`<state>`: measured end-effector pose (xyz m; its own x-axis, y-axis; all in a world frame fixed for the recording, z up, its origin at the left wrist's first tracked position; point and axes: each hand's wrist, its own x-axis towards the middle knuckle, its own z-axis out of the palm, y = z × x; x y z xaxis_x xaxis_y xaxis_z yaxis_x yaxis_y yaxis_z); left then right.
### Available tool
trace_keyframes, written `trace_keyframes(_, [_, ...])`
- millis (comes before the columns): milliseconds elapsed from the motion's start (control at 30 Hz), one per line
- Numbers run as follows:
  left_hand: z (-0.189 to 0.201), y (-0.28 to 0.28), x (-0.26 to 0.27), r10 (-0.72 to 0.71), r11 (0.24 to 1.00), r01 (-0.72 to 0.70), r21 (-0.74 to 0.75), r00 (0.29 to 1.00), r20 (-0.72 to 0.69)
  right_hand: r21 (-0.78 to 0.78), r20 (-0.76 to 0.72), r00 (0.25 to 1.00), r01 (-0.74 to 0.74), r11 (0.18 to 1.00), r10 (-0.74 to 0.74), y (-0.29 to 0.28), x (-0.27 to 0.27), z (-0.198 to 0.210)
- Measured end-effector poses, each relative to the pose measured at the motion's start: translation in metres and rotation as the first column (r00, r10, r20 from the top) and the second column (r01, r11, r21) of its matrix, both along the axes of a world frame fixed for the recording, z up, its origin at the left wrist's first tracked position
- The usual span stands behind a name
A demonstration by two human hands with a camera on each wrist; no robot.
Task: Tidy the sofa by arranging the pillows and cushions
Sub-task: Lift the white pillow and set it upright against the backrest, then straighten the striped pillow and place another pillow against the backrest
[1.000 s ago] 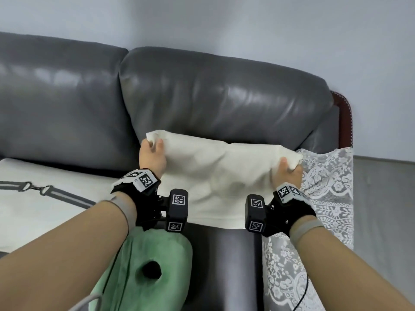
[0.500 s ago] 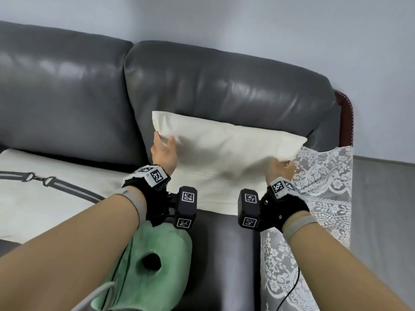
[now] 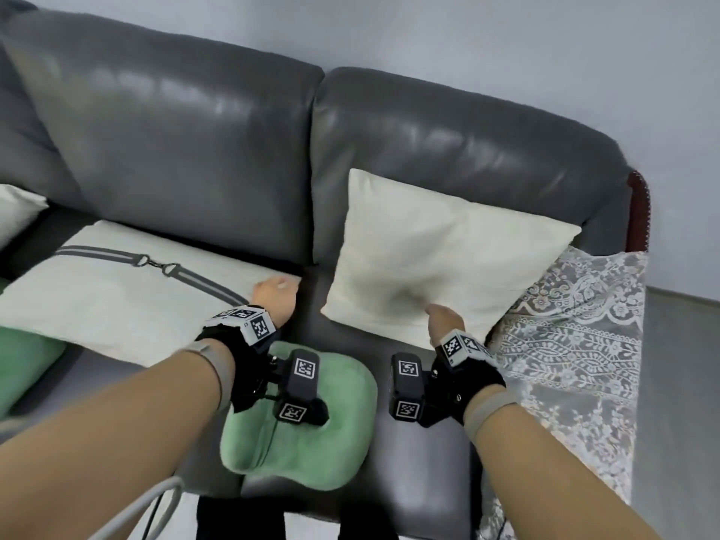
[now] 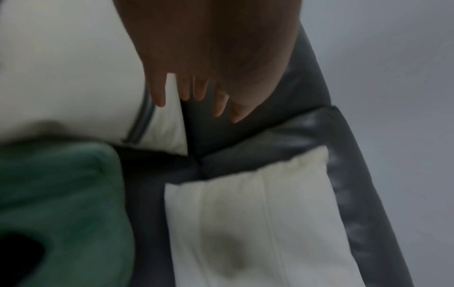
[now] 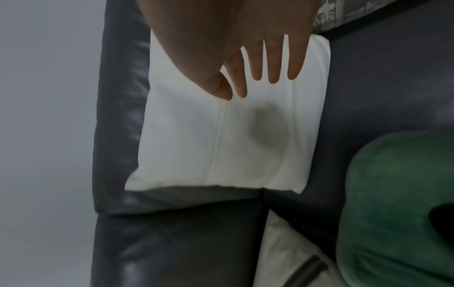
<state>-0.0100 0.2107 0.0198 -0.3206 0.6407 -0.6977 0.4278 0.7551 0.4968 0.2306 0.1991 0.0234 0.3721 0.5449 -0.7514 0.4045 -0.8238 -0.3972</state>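
Note:
A plain cream pillow leans upright against the right backrest of the grey leather sofa, with a dent in its middle. My right hand is open with straight fingers at the pillow's lower edge and holds nothing. My left hand is open too, with its fingers over the right corner of a cream cushion with a grey strap pattern. That cushion lies flat on the left seat. A green cushion lies on the seat below my wrists.
A white lace cover drapes over the right armrest. A second green cushion lies at the far left, and a white pillow pokes in above it. The grey wall rises behind the sofa.
Both hands have let go of the plain cream pillow, which now stands against the backrest. My left hand has moved left to the strap-pattern cushion's corner. The view has swung left.

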Motion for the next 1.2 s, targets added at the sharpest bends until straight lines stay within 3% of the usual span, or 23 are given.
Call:
trace_keyframes(133, [0.013, -0.017, -0.087, -0.084, 0.996, 0.083, -0.04, 0.996, -0.017, -0.043, -0.038, 0.991, -0.131, 0.99, 0.13, -0.013, -0.089, 0.003])
trace_keyframes(267, [0.018, -0.016, -0.176, -0.165, 0.986, 0.165, -0.038, 0.986, 0.0, 0.043, 0.006, 0.992, -0.13, 0.991, 0.129, -0.023, -0.189, 0.013])
trace_keyframes(367, [0.019, -0.025, -0.25, -0.156, 0.987, 0.156, -0.019, 0.987, 0.039, -0.029, -0.018, 0.978, -0.206, 0.978, 0.206, -0.038, -0.266, 0.004])
trace_keyframes(600, [0.006, -0.036, -0.394, -0.014, 0.989, 0.016, -0.146, 1.0, 0.011, -0.213, -0.208, 0.978, -0.036, 0.976, -0.01, -0.068, -0.406, -0.015])
trace_keyframes(766, [-0.028, -0.029, -0.418, 0.086, 0.969, -0.078, -0.236, 0.996, 0.024, -0.26, -0.364, 0.917, 0.067, 0.963, -0.162, -0.056, -0.441, -0.028])
trace_keyframes(833, [-0.04, -0.03, -0.422, 0.102, 0.951, -0.115, -0.286, 0.993, -0.059, -0.288, -0.318, 0.937, 0.051, 0.956, -0.146, -0.052, -0.445, -0.042])
trace_keyframes(900, [-0.056, -0.028, -0.431, 0.099, 0.945, -0.172, -0.279, 0.961, -0.257, -0.283, -0.164, 0.985, -0.001, 0.959, -0.047, -0.05, -0.442, -0.062])
trace_keyframes(1000, [-0.085, -0.021, -0.452, 0.166, 0.97, -0.227, -0.085, 0.877, -0.452, -0.176, 0.167, 0.985, 0.076, 0.981, -0.046, -0.046, -0.424, -0.1])
trace_keyframes(1100, [-0.118, -0.017, -0.473, 0.187, 0.98, -0.194, 0.04, 0.843, -0.504, -0.111, 0.295, 0.94, 0.209, 0.972, -0.169, -0.054, -0.402, -0.122])
trace_keyframes(1200, [-0.14, -0.012, -0.485, 0.22, 0.964, -0.265, -0.019, 0.836, -0.503, -0.165, 0.33, 0.908, 0.324, 0.931, -0.258, -0.063, -0.393, -0.144])
